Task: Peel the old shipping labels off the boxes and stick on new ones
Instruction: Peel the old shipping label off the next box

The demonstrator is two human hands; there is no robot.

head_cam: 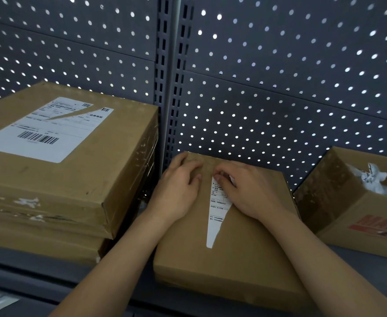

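As you look down through the head view, the flat box (229, 248) lies on the shelf (359, 264) before you. Your left hand (178, 191) rests flat on its far left part, fingers nearly straight. Your right hand (245, 191), at 3 o'clock from it, pinches with curled fingers the top end of the torn label strip (217, 209), which narrows toward 6 o'clock. At 9 o'clock stands a stack of boxes (73, 179) with a torn white label (48, 129). At 3 o'clock an open box (352, 202) holds crumpled paper (373, 179).
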